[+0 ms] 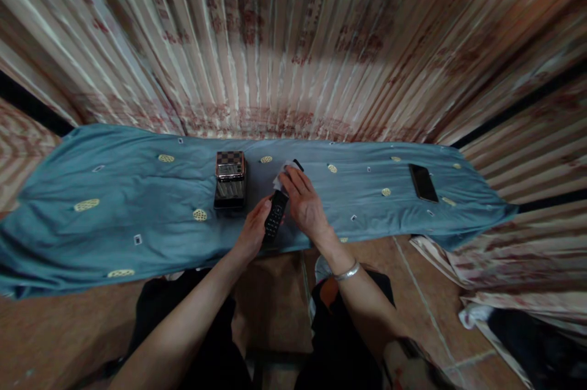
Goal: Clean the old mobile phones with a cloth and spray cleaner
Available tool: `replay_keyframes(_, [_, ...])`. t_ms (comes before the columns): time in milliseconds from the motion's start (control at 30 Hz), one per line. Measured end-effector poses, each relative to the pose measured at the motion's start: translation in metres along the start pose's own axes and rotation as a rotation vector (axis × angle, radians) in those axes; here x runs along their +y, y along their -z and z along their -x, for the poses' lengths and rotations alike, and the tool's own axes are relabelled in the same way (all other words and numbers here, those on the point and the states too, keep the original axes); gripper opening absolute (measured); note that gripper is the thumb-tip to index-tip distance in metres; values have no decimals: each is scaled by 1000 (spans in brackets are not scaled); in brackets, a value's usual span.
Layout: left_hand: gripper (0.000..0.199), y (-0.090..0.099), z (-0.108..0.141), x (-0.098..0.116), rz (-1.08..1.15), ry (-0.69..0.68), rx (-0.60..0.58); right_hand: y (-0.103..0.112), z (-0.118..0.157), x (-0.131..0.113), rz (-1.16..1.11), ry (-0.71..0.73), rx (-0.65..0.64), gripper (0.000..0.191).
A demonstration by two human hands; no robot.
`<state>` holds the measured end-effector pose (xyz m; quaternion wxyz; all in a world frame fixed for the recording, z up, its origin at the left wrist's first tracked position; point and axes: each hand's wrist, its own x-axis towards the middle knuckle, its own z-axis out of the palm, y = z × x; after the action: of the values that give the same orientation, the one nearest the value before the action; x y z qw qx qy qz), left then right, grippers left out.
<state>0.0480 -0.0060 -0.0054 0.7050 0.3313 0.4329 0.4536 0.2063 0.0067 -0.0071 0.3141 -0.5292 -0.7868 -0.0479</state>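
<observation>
Boxy item (230, 180): one, beyond my left hand and a little to its left, standing on the cloth (151, 219). Checked upper part, shiny edge, glossy dark lower part. Whether it is a container, or one piece or two stacked, I cannot tell; any contents are out of sight.

Remote (274, 219): one, black, many small buttons, keypad facing up. Held tilted just above or against the cloth, between my two hands; contact underneath cannot be made out.

Left hand (255, 226): one, clamped on the remote's near part, thumb along its side.

Right hand (306, 203): one, fingers bent over the tissue, pinning it down at the remote's far part. The two hands are near each other, joined by the remote.

Tissue (280, 179): one, white, crumpled, under my right fingertips. Together with those fingers it stands in the way of the remote's upper portion; a dark tip shows past it.

Phone (423, 183): one, dark, lying flat, well apart to the right of my right hand.

Bangle (347, 271): one, silver, on my right wrist.

Curtain (284, 54): pleated, floral, beyond both hands and along the right.

Bars (550, 201): three dark ones, one far left of my hands, two far right.

Floor (413, 280): tiled, below my hands, partly covered by my dark-clothed legs (343, 335).
</observation>
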Motion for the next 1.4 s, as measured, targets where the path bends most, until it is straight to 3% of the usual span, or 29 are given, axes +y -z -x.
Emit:
replay_keyframes(200, [49,-1,5,1,-40,52,-35,3,-4,17,-27,-115,52,58])
replay_keyframes(567, [50,0,6,3,97,132,-92,4,-1,22,-102,-237,59,61])
replay_keyframes(800, [29,-6,11,19,178,208,-31,-4,3,26,-273,-329,155,57])
replay_keyframes(1000, [31,-11,14,26,272,270,-1,-8,3,17,-426,-407,200,52])
replay_keyframes(1400, [28,-8,6,25,361,215,40,-19,10,-4,-400,-280,142,51])
